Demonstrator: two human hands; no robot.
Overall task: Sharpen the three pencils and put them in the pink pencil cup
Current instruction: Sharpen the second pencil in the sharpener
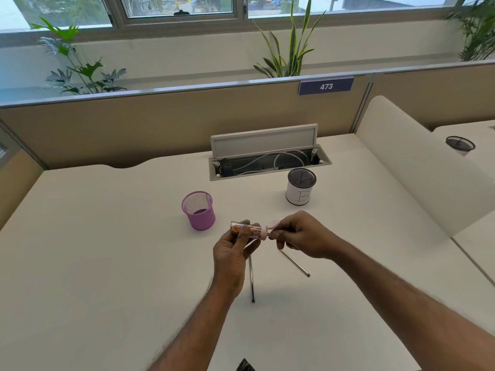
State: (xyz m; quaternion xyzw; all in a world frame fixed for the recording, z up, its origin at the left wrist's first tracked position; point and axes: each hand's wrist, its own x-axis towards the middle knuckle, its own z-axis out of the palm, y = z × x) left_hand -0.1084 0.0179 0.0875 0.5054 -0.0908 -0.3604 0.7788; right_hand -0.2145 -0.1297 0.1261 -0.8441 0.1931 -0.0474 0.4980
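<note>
Pencil (275,232), mostly hidden by the right hand (302,236), held over the middle of the desk (107,250). Long axis left-right, tip pointing left into the sharpener (245,229).

Right hand pinches it; left hand (230,253) grips the sharpener.

Risk: skewed twisting could snap the lead.

Two pencils (251,277) lie beneath. Pink cup (198,210) toward the far edge.

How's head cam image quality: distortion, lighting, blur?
Head view: wide-angle bowing curves the partition and desk edges; daylight from the windows is soft, shadows faint, upper-left panes blown out; left hand, right hand, sharpener and its pencil look slightly smeared.
</note>
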